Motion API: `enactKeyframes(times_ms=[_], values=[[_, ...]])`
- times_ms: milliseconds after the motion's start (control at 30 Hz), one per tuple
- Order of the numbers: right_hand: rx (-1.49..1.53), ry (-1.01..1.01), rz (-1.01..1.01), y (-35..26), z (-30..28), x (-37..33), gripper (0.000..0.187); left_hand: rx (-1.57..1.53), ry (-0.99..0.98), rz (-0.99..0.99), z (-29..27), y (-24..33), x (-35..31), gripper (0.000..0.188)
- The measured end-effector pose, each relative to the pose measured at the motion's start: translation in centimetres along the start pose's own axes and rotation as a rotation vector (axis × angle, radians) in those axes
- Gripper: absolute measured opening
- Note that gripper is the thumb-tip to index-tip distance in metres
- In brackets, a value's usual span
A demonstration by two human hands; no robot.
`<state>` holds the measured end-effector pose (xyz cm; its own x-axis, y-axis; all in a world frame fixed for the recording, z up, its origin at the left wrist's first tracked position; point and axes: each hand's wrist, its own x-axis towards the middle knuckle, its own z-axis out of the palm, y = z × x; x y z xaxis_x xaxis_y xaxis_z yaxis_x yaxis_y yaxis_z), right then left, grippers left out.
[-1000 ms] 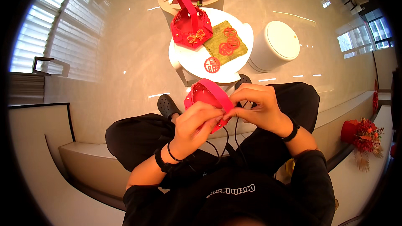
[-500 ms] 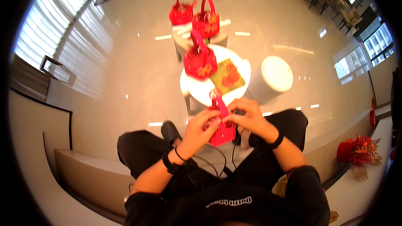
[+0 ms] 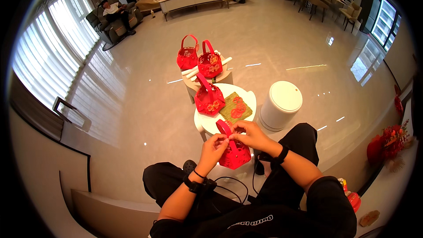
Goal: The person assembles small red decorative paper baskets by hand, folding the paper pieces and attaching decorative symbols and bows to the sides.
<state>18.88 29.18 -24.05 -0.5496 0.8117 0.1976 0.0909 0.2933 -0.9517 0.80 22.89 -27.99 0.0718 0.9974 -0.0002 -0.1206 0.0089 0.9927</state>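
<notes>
1. Just beyond the fingers lies the near edge of the white table; the view does not settle whether the held work touches it.
2. Past that edge, ahead and a little left of the fingers, a finished-looking basket with a bow stands upright; straight ahead, a green mat bears red cut-outs.
3. Farther ahead, a cream stool carries two more red baskets and white rolls.
4. Right of the fingers, apart from them, stands a white bin, with a strip of floor between it and the table.
5. Left of the fingers, pale floor runs out toward the window curtains. Nearer the body, the knees rise on either side, and black cords loop below.
6. The red basket is directly under the fingers, held up between the knees and the table, its strap handle arching above its rim.
7. The left hand has thumb and forefinger pressed together, pinching the strap near its lower end.
8. The right hand pinches there too, fingers bent, its tips just beside the left ones; any small part between them is too tiny to tell.
</notes>
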Motion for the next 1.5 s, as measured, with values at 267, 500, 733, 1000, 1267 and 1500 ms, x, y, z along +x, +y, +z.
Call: enactKeyframes(times_ms=[267, 500, 733, 1000, 1267, 1500], values=[[-0.097, 0.071, -0.112, 1.2, 0.6, 0.9, 0.014, 0.0, 0.024, 0.049, -0.3, 0.3, 0.5, 0.013], [0.135, 0.07, 0.063, 1.2, 1.0, 1.8, 0.019, 0.042, 0.138, 0.129, -0.6, 0.4, 1.1, 0.013], [0.176, 0.097, 0.025, 1.6, 1.4, 1.5, 0.019, -0.042, 0.175, 0.073, -0.5, 1.1, 1.3, 0.014], [0.202, 0.015, 0.12, 1.3, 0.8, 1.4, 0.02, -0.136, 0.072, 0.021, -1.8, 1.1, 1.5, 0.019], [0.13, -0.062, 0.037, 2.4, 1.2, 1.3, 0.019, -0.26, 0.138, 0.03, -1.2, 1.5, 1.4, 0.018], [0.172, -0.107, 0.039, -0.4, 1.1, 0.8, 0.015, -0.284, 0.017, 0.055, -2.4, 2.1, 1.5, 0.017]])
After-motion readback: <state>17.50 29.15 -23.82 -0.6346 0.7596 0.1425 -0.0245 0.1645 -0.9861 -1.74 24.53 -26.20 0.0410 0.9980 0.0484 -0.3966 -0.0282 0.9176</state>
